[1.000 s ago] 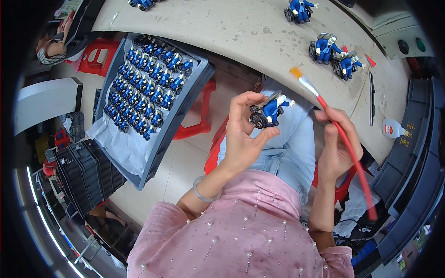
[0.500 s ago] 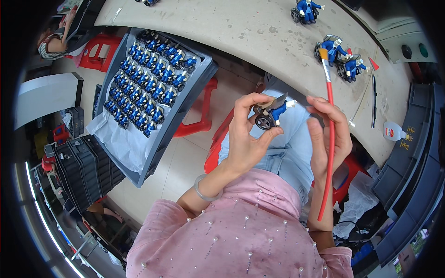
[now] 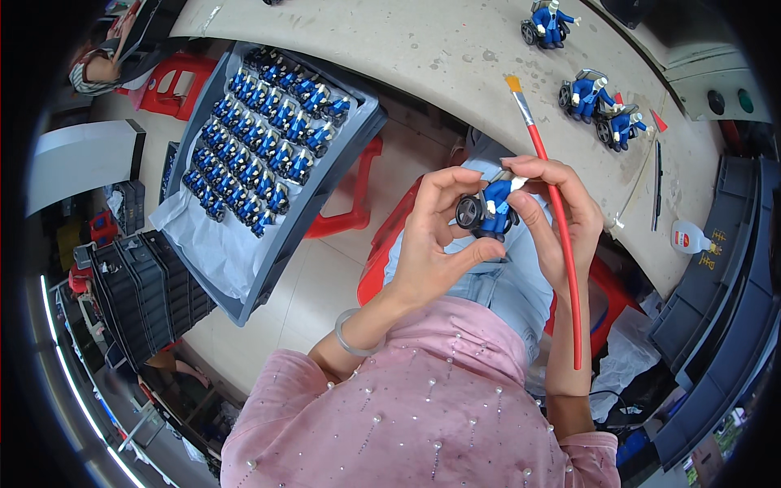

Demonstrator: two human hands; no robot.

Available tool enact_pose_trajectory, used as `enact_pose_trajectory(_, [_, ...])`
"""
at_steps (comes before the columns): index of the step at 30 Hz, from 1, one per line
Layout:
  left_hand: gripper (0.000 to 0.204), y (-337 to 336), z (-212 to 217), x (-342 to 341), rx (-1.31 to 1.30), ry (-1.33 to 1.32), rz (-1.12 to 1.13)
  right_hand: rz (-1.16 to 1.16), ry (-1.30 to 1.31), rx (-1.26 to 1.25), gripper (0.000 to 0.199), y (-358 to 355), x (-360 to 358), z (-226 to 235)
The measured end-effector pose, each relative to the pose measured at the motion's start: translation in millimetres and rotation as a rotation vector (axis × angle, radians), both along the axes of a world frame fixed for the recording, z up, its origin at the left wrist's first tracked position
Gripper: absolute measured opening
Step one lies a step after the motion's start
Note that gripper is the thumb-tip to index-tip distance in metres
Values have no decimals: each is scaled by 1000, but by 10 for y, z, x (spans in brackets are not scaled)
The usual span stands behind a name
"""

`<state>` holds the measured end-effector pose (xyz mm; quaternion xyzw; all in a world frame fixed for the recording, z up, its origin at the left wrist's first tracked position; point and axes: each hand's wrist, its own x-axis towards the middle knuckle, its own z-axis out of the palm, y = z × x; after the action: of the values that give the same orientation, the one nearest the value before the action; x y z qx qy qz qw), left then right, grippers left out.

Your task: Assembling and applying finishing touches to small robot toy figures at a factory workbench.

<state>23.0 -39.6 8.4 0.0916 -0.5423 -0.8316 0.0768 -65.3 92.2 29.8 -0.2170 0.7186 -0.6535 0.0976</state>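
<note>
Blue wheelchair figure (image 3: 494, 213) in two hands above the lap (image 3: 508, 286), on the near side of the table (image 3: 455, 69)

At far left, a co-worker's arm (image 3: 99, 71) shows beside a red stool (image 3: 172, 85). Next comes a grey tray (image 3: 309, 213), slanted, its upper end by the table's front edge; similar figures stand in rows on white liner paper, leaving the liner's lower end bare. Dark stacked crates (image 3: 150, 293) sit lower left of it. Between the tray's right rim and the person runs an open strip of tiled floor (image 3: 285, 313).

The left hand (image 3: 431, 236) clamps the figure between thumb and fingers, at its base and upper back. The right hand (image 3: 569, 220) closes around a red paintbrush (image 3: 569, 260), thumb and fingertips meeting the figure's head; little room remains between the hands. The bristles point up across the table in view; whether they touch it, I cannot tell.

Beyond, three more figures (image 3: 587, 98) stand toward the table's right, with broad bare tabletop to their left. A white bottle (image 3: 690, 237) lies near the right edge, beside grey crates (image 3: 716, 281).
</note>
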Motion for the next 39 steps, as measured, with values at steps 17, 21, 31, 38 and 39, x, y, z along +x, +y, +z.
enact_pose_trajectory(17, [61, -72, 46, 55, 241, -86, 21, -5, -14, 103, 18, -223, -55, 75])
enact_pose_trajectory(21, [65, -59, 41, 80, 211, -91, 13, -3, -44, 131, 17, -248, -40, 67])
enact_pose_trajectory(31, [71, -101, 146, 156, -144, 29, 235, 98, -424, -120, 13, -396, -4, 93])
enact_pose_trajectory(38, [65, -274, 310, 378, -557, -12, 353, 292, -567, -153, 10, -642, 119, 63])
enact_pose_trajectory(39, [62, -337, 363, 428, -720, -132, 310, 214, -402, -44, 9, -646, 172, 52])
